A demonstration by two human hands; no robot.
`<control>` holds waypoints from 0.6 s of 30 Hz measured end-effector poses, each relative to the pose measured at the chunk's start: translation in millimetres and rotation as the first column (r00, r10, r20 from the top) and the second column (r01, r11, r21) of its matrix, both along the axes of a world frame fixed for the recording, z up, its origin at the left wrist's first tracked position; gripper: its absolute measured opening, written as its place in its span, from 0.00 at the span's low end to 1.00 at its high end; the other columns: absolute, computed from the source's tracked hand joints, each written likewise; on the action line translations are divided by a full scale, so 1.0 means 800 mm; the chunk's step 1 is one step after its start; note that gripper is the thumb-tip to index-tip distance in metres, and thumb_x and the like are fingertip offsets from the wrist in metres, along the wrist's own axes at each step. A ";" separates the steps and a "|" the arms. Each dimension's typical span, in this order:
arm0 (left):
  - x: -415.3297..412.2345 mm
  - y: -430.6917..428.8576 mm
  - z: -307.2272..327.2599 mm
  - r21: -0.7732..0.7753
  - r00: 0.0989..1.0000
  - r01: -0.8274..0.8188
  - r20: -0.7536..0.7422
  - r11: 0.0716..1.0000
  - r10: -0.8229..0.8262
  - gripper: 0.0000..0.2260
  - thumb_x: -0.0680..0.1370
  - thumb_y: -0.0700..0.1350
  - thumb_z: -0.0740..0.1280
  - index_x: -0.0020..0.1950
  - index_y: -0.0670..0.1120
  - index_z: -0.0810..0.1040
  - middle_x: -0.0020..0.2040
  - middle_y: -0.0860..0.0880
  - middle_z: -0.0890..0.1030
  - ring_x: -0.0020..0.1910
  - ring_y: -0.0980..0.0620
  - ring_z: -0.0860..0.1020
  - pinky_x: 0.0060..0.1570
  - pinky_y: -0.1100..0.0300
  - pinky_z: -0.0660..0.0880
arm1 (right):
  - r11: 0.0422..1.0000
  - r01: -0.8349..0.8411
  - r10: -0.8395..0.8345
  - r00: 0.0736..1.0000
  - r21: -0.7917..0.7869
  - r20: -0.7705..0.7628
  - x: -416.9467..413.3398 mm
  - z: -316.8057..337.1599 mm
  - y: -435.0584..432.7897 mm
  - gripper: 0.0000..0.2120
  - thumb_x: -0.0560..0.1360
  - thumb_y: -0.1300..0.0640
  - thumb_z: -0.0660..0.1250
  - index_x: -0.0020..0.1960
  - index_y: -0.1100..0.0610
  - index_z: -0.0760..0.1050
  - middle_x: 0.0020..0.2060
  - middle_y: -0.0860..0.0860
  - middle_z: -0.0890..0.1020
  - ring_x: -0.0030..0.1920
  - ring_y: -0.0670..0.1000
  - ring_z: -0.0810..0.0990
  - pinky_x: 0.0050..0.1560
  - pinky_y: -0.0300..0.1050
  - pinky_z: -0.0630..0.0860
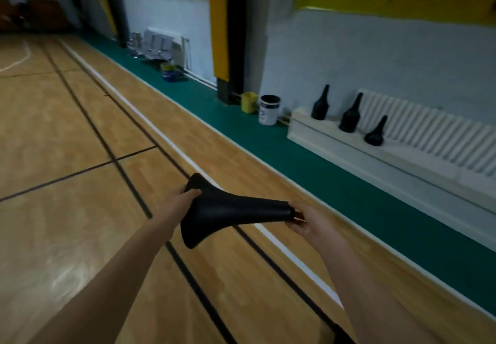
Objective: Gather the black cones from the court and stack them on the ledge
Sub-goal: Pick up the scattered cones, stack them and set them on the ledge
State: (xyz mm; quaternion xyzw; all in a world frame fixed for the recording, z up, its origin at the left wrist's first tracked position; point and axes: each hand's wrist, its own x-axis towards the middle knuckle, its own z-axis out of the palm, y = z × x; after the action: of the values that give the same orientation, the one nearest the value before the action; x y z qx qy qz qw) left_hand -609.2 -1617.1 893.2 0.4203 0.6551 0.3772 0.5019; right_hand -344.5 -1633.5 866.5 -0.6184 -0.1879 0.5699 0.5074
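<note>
A black cone [228, 211] lies sideways in the air between both hands, above the wooden court floor. My left hand [178, 202] grips its wide base rim. My right hand [308, 223] pinches its narrow tip. Three black cone stacks stand upright on the pale ledge [316, 134] by the wall: a far one [320, 104], a middle one [350, 115] and a shorter near one [375, 133].
A white radiator [429, 134] runs behind the ledge. A white paint bucket [269, 109] and a yellow bucket [248, 102] stand on the green border strip, beside a padded post [222, 27]. More cans [168, 71] and folded white items lie farther along the wall.
</note>
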 end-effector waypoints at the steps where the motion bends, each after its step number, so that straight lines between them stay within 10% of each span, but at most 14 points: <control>1: 0.019 0.018 0.000 -0.008 0.999 0.038 0.000 0.999 -0.038 0.16 0.80 0.46 0.63 0.67 0.45 0.72 0.48 0.47 0.78 0.46 0.47 0.78 0.50 0.52 0.74 | 1.000 0.020 -0.020 1.000 -0.003 -0.005 0.019 0.000 0.005 0.06 0.74 0.63 0.70 0.47 0.60 0.74 0.49 0.58 0.78 0.49 0.57 0.80 0.50 0.49 0.80; 18: 0.216 0.298 -0.013 -0.087 0.909 0.406 -0.068 0.910 -0.412 0.15 0.79 0.44 0.63 0.66 0.47 0.70 0.50 0.47 0.76 0.48 0.47 0.75 0.52 0.51 0.71 | 0.951 0.304 -0.306 0.951 -0.051 -0.044 0.201 -0.020 0.186 0.15 0.74 0.65 0.70 0.59 0.66 0.71 0.54 0.61 0.75 0.45 0.58 0.80 0.46 0.51 0.80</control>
State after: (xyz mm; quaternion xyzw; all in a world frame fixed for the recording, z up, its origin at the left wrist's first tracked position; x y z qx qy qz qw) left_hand -436.5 -1378.5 883.0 0.5458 0.5861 0.2219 0.5562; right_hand -183.9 -1484.8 850.3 -0.6361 -0.0643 0.5043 0.5804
